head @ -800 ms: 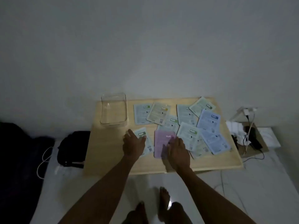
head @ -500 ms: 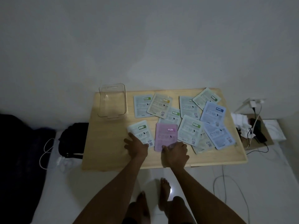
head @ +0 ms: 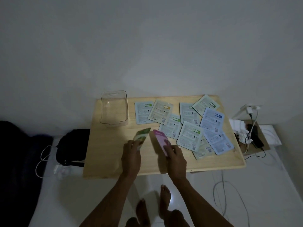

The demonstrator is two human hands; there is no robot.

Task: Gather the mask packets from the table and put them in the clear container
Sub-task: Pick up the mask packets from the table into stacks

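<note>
Dim light. Left hand [head: 131,153] gripped a green packet [head: 142,136], tilted up off the table [head: 106,158]. Right hand [head: 176,156] gripped a pink packet [head: 159,140], likewise raised. Remaining packets [head: 190,136] lay overlapped at right, perhaps nine. Clear container [head: 114,108] stood empty at the far left corner.

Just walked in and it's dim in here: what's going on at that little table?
A person is gathering mask packets off a wooden table. The left hand holds a green packet and the right hand a pink packet, both lifted off the surface. The clear container at the far left corner looks empty, and about nine packets lie spread over the right side.
</note>
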